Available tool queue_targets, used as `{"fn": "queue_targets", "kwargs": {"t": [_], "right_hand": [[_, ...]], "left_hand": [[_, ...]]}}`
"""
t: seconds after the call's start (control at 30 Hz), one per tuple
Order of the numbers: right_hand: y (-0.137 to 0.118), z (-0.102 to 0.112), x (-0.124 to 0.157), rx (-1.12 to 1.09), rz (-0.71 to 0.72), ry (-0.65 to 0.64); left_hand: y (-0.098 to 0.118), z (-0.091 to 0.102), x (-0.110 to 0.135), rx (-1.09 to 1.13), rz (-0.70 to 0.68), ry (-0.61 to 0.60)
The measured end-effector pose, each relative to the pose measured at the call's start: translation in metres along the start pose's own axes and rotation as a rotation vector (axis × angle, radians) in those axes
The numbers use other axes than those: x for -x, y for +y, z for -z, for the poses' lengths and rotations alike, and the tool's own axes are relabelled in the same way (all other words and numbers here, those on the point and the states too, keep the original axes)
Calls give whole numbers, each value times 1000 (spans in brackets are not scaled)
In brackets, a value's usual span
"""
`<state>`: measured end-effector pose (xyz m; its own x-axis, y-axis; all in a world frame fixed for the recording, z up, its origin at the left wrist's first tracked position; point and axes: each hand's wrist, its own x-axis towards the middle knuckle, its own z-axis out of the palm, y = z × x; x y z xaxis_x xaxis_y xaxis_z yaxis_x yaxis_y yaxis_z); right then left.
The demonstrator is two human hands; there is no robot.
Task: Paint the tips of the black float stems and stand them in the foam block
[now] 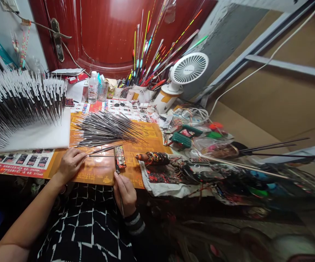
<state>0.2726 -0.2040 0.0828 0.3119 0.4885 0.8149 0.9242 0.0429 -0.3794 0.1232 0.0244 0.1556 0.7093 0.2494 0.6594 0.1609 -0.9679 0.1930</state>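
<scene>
Thin rod [103, 156]: running rightward from left hand [71, 163] toward brown tapered holder [144, 157], near worktop's [92, 173] front edge
Rod's look: straight, dark
Left hand: pinched on rod's end
Right hand [125, 193]: closed around slim brush-like tool [117, 170]

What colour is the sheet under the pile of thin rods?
The sheet is orange; head view.

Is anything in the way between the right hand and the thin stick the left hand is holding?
Yes, the little block. Its near end lies between the right hand and the thin stick in the left hand.
</scene>
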Motion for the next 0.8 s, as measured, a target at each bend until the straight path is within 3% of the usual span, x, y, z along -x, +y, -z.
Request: {"fn": "queue_targets", "kwargs": {"t": [0.8], "right_hand": [[-2,-1,-5,18,-15,11]], "left_hand": [[-5,-4,3,8,13,-6]]}}
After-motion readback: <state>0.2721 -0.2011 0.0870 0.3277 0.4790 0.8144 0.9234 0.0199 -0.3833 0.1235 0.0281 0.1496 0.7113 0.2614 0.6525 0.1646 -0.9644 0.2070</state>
